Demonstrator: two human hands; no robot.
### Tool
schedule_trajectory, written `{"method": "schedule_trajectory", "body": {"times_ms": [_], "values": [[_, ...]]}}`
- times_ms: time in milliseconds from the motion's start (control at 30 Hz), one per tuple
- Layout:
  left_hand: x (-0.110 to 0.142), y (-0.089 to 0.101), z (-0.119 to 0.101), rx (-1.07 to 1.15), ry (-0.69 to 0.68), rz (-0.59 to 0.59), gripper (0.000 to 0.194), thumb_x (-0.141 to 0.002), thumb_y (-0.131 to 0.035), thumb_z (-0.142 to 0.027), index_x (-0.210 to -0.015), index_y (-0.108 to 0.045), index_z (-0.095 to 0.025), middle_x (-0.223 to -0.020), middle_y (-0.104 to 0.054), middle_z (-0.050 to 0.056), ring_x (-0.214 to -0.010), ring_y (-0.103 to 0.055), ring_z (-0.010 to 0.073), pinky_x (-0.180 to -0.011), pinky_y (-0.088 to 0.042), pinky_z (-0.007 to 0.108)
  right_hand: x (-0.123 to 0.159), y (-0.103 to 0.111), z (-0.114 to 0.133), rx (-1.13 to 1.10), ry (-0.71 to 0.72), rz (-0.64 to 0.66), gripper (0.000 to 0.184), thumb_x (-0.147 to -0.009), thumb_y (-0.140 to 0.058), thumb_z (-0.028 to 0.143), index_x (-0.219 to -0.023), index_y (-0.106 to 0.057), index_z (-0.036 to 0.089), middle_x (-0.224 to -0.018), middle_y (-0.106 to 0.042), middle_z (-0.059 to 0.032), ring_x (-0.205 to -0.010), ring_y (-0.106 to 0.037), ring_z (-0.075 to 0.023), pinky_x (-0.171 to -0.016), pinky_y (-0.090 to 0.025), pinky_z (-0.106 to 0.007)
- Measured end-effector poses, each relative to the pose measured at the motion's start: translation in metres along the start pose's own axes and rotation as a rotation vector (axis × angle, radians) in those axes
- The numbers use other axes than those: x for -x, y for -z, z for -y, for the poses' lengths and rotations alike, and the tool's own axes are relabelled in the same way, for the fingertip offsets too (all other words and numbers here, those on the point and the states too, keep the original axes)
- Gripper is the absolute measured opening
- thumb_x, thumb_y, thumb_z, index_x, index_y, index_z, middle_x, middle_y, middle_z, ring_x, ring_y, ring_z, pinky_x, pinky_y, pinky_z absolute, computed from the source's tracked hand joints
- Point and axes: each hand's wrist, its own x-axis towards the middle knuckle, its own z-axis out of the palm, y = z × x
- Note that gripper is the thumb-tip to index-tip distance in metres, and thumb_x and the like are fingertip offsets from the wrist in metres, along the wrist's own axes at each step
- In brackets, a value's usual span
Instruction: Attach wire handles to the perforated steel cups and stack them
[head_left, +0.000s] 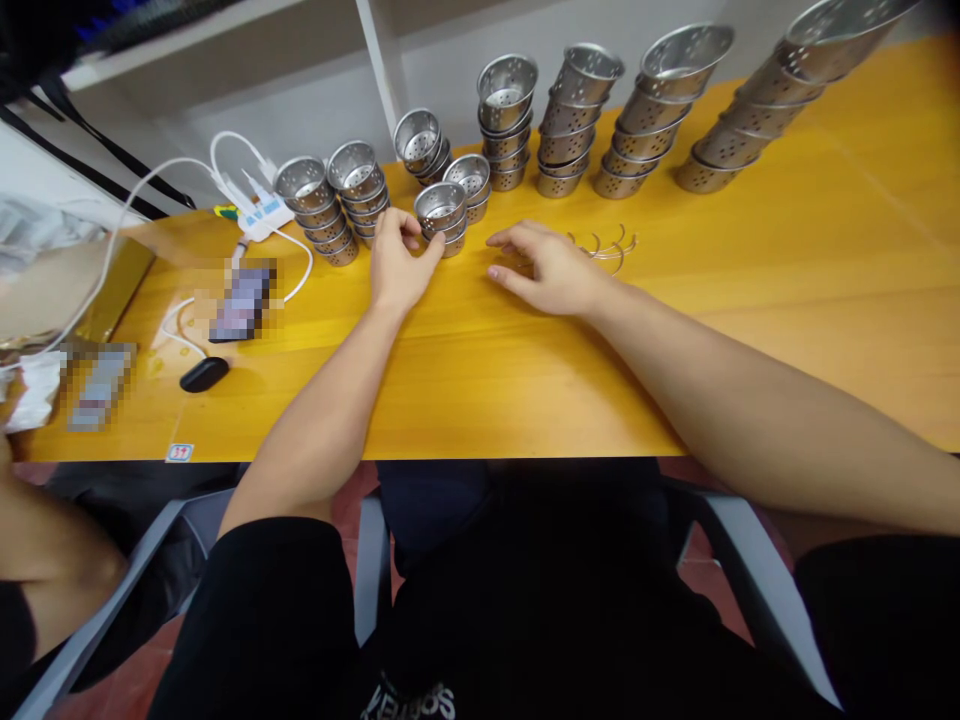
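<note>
Two hands rest over the yellow table. My left hand (403, 262) is beside a short stack of perforated metal cups (441, 208), its thumb overlapping the stack's lower front. Its fingers curl loosely to the left of the cups, apart from the thumb; whether they touch the metal I cannot tell. My right hand (541, 268) hovers to the right with fingers and thumb parted and nothing between them. Close behind the short stack is another low stack (469, 180). Several thin curved wires (613, 250) lie just right of my right hand.
Taller cup stacks line the back, including a leaning one (739, 125) at far right and one (315, 210) at left. A white power strip (264, 215) with cables, a blurred phone (244, 303) and a black oval case (204, 374) lie left. Another person's arm (52, 540) shows lower left.
</note>
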Motion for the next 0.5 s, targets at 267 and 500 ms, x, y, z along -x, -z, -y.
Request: {"method": "schedule_trajectory", "body": {"times_ms": [267, 500], "values": [[0.006, -0.001, -0.006, 0.066, 0.044, 0.092, 0.055, -0.105, -0.107, -0.062, -0.101, -0.063, -0.029, -0.097, -0.064, -0.001, -0.089, -0.068, 0.0198, -0.094, -0.066, 0.041, -0.022, -0.002, -0.032, 0.010, -0.033, -0.128, 0.081, -0.113, -0.084, 0.089, -0.171, -0.076, 0.033, -0.163, -0.080, -0.0190, -0.147, -0.078, -0.0521, -0.142, -0.058, -0.085], [0.023, 0.004, -0.046, 0.263, 0.013, 0.463, 0.031, -0.101, -0.099, -0.042, -0.096, -0.072, -0.027, -0.092, -0.077, 0.001, -0.082, -0.069, 0.0172, -0.082, -0.063, 0.035, -0.084, 0.009, -0.058, 0.140, -0.080, -0.007, 0.080, -0.118, -0.097, 0.051, -0.188, -0.069, 0.024, -0.180, -0.066, -0.0211, -0.158, -0.069, -0.0417, -0.153, -0.053, -0.068]]}}
